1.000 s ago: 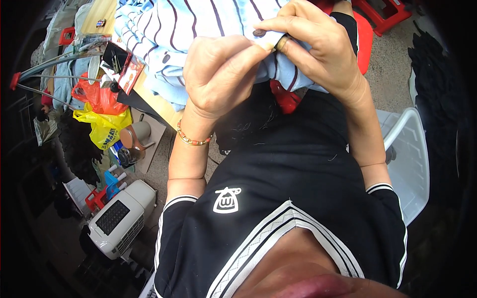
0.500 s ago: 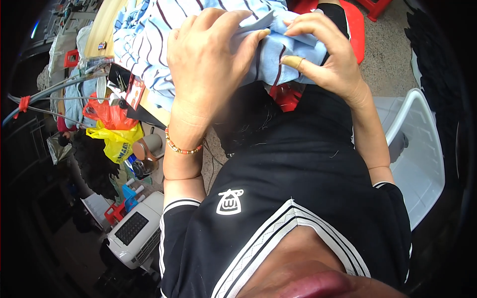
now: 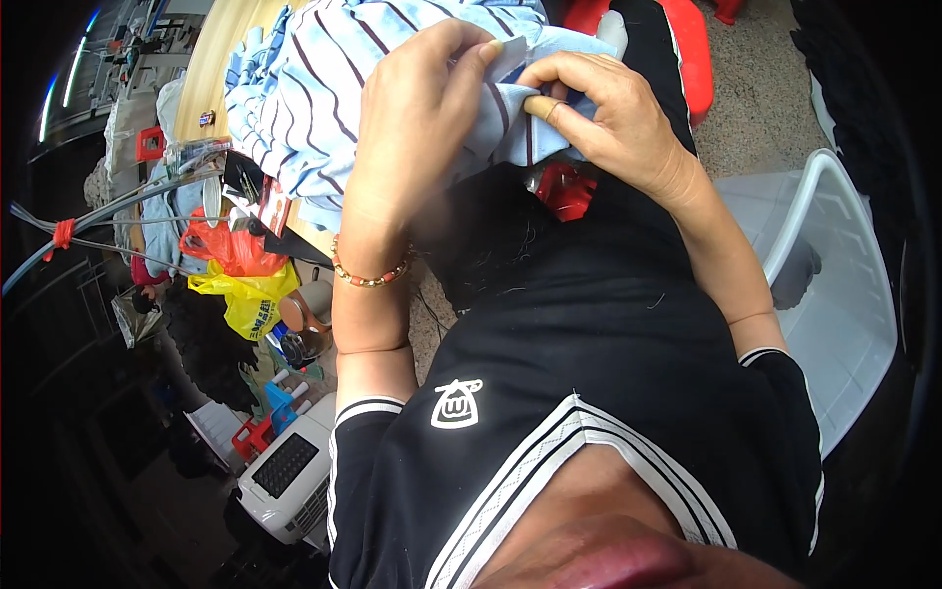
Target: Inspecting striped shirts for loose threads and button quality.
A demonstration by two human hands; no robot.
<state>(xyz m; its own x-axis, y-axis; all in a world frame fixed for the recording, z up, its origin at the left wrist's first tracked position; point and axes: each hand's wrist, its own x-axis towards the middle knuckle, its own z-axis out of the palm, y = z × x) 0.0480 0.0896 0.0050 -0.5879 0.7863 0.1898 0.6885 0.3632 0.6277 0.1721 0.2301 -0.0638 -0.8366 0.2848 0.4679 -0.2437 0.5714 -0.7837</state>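
Note:
A light blue cloth with dark stripes (image 3: pixel 304 88) lies bunched over the wooden table and hangs toward my lap. My left hand (image 3: pixel 427 98) pinches a fold of it between thumb and fingers, the fingertips partly hidden behind the hand. Close by on the right, my right hand (image 3: pixel 608 118) grips another part of the same cloth, thumb against forefinger. A tan wrap covers the tip of the right thumb. Between both hands the fabric is folded, with a darker blue patch showing inside.
A pale wooden tabletop (image 3: pixel 211 64) is at the upper left. Beside it hang red and yellow plastic bags (image 3: pixel 240 285) and cables tied with red. A white plastic bin (image 3: pixel 844 324) stands at my right. A red stool (image 3: pixel 695 64) is beyond my knee; a white appliance (image 3: pixel 285 471) stands lower left.
My right hand has moved left, closer to my left hand, and now pinches the cloth. My left hand has shifted slightly right. The view has shifted a little.

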